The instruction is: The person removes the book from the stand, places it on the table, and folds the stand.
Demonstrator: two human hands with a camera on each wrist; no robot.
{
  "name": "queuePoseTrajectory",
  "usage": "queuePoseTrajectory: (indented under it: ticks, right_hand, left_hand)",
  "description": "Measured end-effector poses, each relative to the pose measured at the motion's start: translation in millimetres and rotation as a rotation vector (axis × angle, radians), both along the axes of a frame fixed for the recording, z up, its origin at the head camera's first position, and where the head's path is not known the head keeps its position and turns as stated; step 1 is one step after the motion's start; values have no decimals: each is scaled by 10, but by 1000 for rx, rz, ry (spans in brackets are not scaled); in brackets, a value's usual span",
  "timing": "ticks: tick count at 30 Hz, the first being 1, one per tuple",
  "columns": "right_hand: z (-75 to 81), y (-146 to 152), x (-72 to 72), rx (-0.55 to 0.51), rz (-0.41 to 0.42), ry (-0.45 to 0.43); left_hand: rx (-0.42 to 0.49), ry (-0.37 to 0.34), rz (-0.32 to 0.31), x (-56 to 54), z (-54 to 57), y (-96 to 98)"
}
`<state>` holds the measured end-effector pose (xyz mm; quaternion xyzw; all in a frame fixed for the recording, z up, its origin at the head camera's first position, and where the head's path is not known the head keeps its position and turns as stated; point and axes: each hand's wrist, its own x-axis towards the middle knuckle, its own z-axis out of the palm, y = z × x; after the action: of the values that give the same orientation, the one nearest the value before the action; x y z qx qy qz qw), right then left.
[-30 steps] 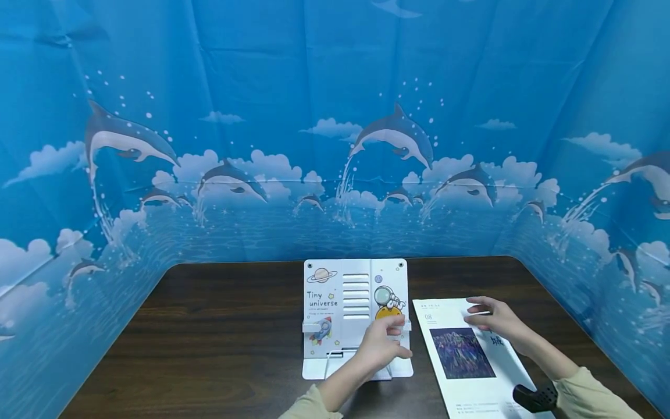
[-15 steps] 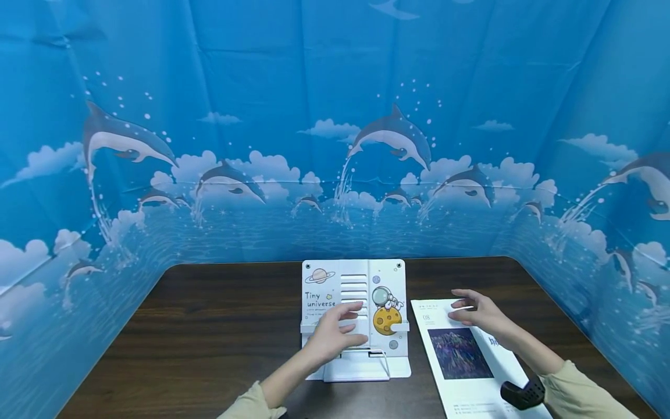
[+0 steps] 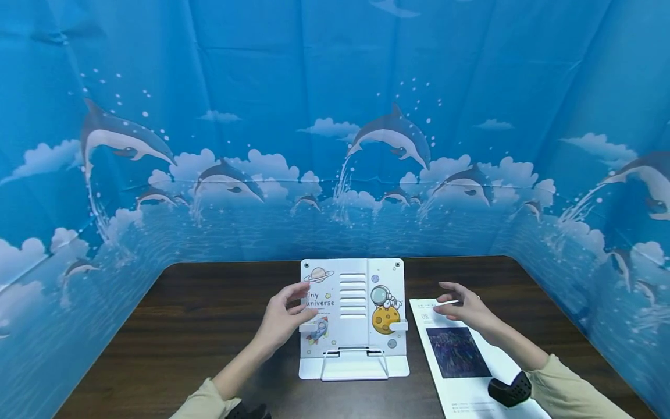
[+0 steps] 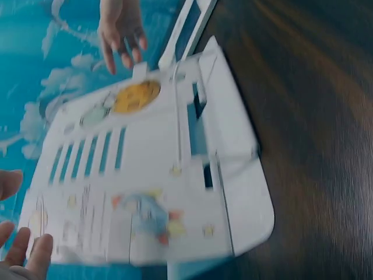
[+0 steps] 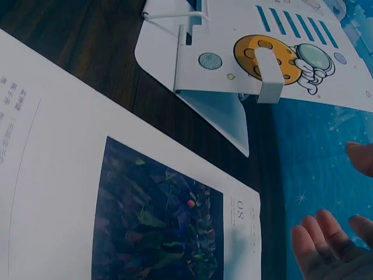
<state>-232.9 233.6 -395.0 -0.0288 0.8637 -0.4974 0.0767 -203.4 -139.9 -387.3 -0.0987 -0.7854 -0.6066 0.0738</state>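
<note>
A white book stand [image 3: 352,337] with cartoon planets, a rocket and an astronaut stands upright on the table. My left hand [image 3: 282,317] is at its left edge, fingers and thumb spread apart and holding nothing; the fingertips overlap the panel. The left wrist view shows the stand [image 4: 151,175] slightly blurred, with those fingers [image 4: 38,254] at the lower left. Just right of the stand lies a white book [image 3: 502,364] with a dark picture on its cover. Over the book's top edge hovers my right hand [image 3: 466,307], fingers loosely bent and nothing in them.
The stand has a small page clip [image 3: 399,326] on its right side and a wire rest [image 3: 356,379] at its foot. Dark wooden table [image 3: 199,326] surrounds both things. A blue dolphin-print curtain [image 3: 293,139] rises along the table's back and sides.
My left hand has moved left across the front of the stand, from its right side to its left edge. My right hand has shifted slightly left over the book. Stand and book stay put.
</note>
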Motion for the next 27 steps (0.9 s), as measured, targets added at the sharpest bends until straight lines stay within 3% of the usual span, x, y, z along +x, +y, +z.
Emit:
queuePoseTrajectory:
  ticks: [6,10,21,27]
  right_hand:
    - [-9,-90,-31,-54,12,39]
    - [-27,-181,-36,-70,11,40]
    - [-135,-439,-36,-144,60,65]
    - [-186,-547,-34,-137,66,116]
  left_hand:
    - [46,6,130,-85,-21,-298]
    - [22,-36,162,-115,-85,-436]
    - [-100,-98,74,-170,-283,-410]
    - [-93,-102,13,-166,-356,-334]
